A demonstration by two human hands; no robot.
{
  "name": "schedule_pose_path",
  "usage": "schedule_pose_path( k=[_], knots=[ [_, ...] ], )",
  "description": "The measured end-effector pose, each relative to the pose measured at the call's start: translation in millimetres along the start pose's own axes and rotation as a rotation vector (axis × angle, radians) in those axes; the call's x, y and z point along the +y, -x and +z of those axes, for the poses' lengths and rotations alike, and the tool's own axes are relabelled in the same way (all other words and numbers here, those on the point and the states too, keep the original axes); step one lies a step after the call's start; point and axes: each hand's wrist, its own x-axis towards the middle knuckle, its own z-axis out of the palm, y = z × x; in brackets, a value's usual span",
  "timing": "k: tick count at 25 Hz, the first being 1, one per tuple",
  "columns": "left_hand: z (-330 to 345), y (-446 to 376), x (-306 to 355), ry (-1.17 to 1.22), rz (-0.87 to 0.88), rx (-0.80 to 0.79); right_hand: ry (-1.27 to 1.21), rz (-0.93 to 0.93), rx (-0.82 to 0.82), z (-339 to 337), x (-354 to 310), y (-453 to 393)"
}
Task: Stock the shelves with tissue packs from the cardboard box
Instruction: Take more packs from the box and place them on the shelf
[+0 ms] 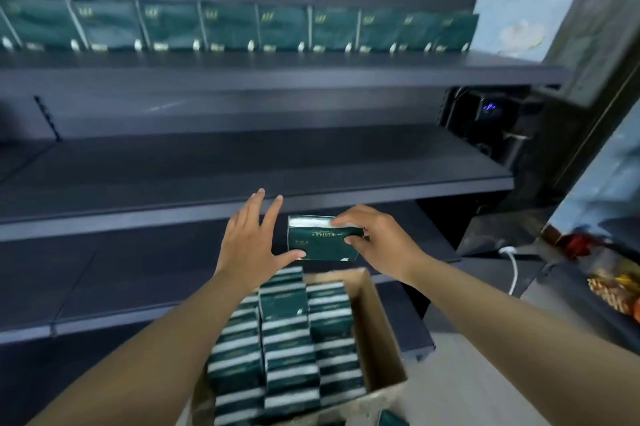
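The right hand's [377, 245] fingers [346, 217] curl over the top edge of one dark green tissue pack [322, 242], with the thumb pressed against its right end, so the pack is gripped and held in the air. The pack sits upright with its printed face toward the camera, the lettering upside down, and a white strip showing along its top. The left hand [249, 245] is just beside it with fingers spread wide and straight; its thumb tip reaches the pack's lower left corner, though whether it actually touches is hard to tell.

Both hands hover right above the far end of an open cardboard box [374, 332], which is packed with three rows of the same green and white packs [287, 339] standing on edge. The held pack is level with the front of the lower shelf [104, 273], near its right end. Above that comes a middle shelf [173, 179], dark grey and bare where it shows. Higher up, the top shelf [277, 72] carries a row of green packs [228, 25] standing side by side, faces forward, blurred in this view. To the right, a white cable [512, 262] hangs beside some colourful packets [613, 290].
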Motion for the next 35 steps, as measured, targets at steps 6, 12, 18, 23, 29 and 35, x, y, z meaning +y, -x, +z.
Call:
schedule_pose_path(
  k=[6, 12, 18, 23, 29, 35],
  knots=[
    [-60.4, -106.5, 97.6, -0.038, 0.132, 0.226, 0.13, -0.119, 0.124, -153.6, 12.1, -19.6],
    [-96.8, -203.6, 184.0, -0.083, 0.083, 0.389, 0.124, -0.23, 0.178, -279.0, 47.5, -61.5],
    [-102.9, -270.1, 228.3, -0.077, -0.048, 0.503, 0.069, -0.328, 0.249, -342.8, 87.1, -114.7],
    [-95.3, -322.2, 229.2, -0.024, -0.093, 0.471, 0.032, -0.304, 0.364, -361.1, 119.3, -168.0],
    [-58.1, -410.7, 206.1, -0.048, -0.059, 0.467, 0.096, -0.233, 0.415, -367.7, 165.5, -251.3],
    [-22.0, -493.1, 173.6, -0.2, 0.012, 0.456, 0.174, -0.168, 0.369, -354.3, 207.9, -337.5]
  ],
)
